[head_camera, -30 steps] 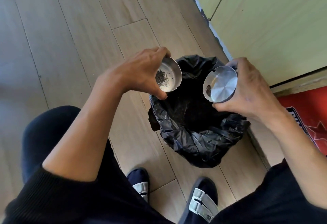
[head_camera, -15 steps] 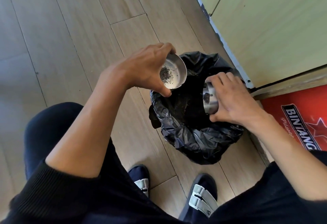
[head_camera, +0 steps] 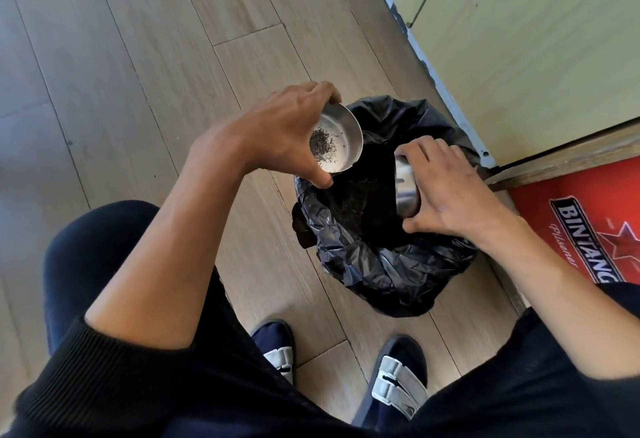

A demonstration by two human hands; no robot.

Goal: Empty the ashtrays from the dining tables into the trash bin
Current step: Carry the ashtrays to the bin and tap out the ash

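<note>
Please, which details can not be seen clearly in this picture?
- Head view: the inside of the steel ashtray in the right hand faces away; leftover ash cannot be judged.
- The bin under the black plastic bag is fully covered.
- The red mat lettering is cut by the edge.

Bright daylight, soft shadows, sharp focus, wide-angle edge distortion

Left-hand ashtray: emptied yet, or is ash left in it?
Not empty. The ashtray in the left hand is tipped toward the trash bin, but a dark patch of ash clings inside.
</note>
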